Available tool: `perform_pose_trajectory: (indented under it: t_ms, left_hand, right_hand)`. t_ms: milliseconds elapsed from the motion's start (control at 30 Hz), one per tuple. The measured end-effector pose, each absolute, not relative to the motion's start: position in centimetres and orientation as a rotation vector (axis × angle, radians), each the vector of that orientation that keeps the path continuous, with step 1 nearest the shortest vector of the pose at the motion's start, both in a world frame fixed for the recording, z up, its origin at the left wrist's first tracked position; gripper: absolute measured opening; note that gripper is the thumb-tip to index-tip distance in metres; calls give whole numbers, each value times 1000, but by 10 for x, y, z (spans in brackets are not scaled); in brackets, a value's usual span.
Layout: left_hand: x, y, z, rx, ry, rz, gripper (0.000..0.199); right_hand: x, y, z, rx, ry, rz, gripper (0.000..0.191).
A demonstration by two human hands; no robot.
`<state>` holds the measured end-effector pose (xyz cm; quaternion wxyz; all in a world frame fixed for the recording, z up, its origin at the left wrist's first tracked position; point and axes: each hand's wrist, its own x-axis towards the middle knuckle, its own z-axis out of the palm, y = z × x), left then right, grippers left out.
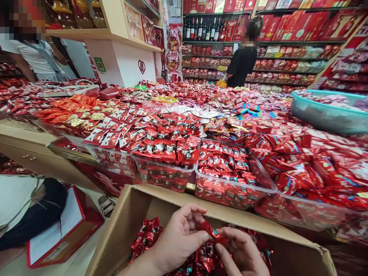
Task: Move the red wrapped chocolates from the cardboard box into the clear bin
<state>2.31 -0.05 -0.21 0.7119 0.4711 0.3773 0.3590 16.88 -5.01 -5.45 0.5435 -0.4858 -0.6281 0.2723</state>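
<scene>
Both hands meet over an open cardboard box (126,214) low in the view. Between them is one red wrapped candy (209,229) with a small teal mark. My left hand (184,232) pinches its left end between thumb and fingers. At the right end, the thumb and fingers of my right hand (240,249) close on the same wrapper. Beneath my hands, shiny red wrapped candies (146,234) lie in the box, partly hidden by them. Just beyond the box edge stands a clear plastic bin (230,188) of small red candies with teal marks.
More clear bins (161,176) of red sweets line the counter edge. A teal basket (330,115) sits at the right. On the floor at left is a red-edged box (66,230) beside a crouching person's leg (34,214). Two people stand farther back, near shelves and a pillar.
</scene>
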Motion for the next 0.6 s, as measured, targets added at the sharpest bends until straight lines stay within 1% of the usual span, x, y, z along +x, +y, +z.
perform_pose_trajectory:
  t_ms: [33,100,167,200,300,400,600]
  left_hand:
    - [24,-1,-3,1057,836,801,30]
    - [25,-3,-4,1120,850,824,19]
    - [25,-3,-3,1191,862,842,7]
    - [25,-3,-2,1204,856,842,6]
    - [24,-2,0,1094,750,789,11]
    - [23,-1,-1,1039,696,770,18]
    - [23,2,-6,1035,797,735,25]
  right_hand:
    - [168,-50,-55,-1168,-1420,673,35]
    - [170,-49,-53,-1183,-1389,644,30]
    - [174,-48,-49,-1139,-1466,504,24]
    - [176,-47,-46,-1100,-1511,420,23]
    - [179,-44,-39,-1007,-1635,256,27]
    - [177,-41,-38,-1006,-1700,137,26]
    - [163,-42,-55,-1156,-1682,-66,13]
